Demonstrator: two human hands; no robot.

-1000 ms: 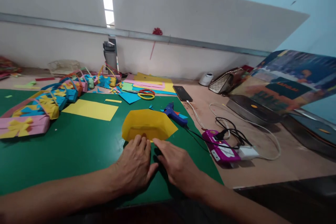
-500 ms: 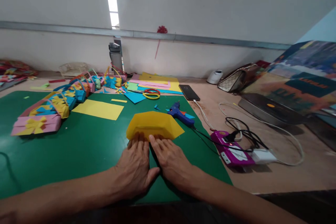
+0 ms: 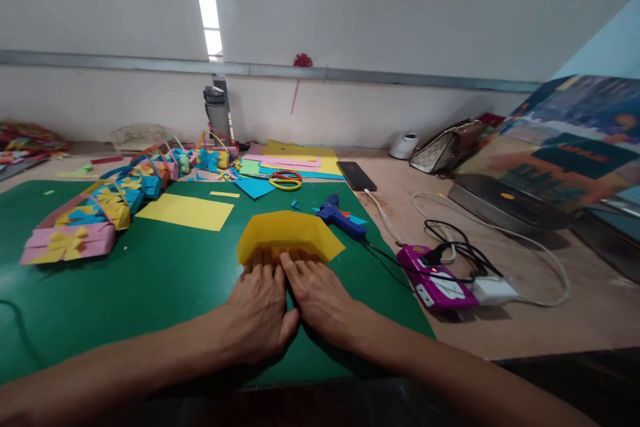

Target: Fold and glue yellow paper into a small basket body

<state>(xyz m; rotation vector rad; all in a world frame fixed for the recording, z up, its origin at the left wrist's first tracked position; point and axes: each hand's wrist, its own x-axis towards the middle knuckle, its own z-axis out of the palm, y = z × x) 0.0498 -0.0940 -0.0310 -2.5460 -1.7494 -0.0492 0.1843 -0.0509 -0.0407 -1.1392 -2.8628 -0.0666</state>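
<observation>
A folded sheet of yellow paper [image 3: 293,225] lies on the green mat [image 3: 165,300] in front of me, its far edge angled at the corners. My left hand [image 3: 263,303] rests palm down, its fingers stretched out over the paper's near edge. Beside it, my right hand [image 3: 320,297] presses on the same edge with flat, extended fingers. Both hands are open, close together at the middle of the paper. Just beyond the paper's right side lies a blue glue gun [image 3: 341,215].
On the left stands a row of small paper baskets [image 3: 70,240]. A flat yellow sheet [image 3: 185,211], scissors [image 3: 286,180] and stacked coloured paper [image 3: 327,160] lie farther back. To the right are a phone [image 3: 357,175], a purple power strip [image 3: 430,280] and tangled cables.
The view has shifted slightly. Both hands stay on the near edge of the yellow paper, with little visible movement against it.
</observation>
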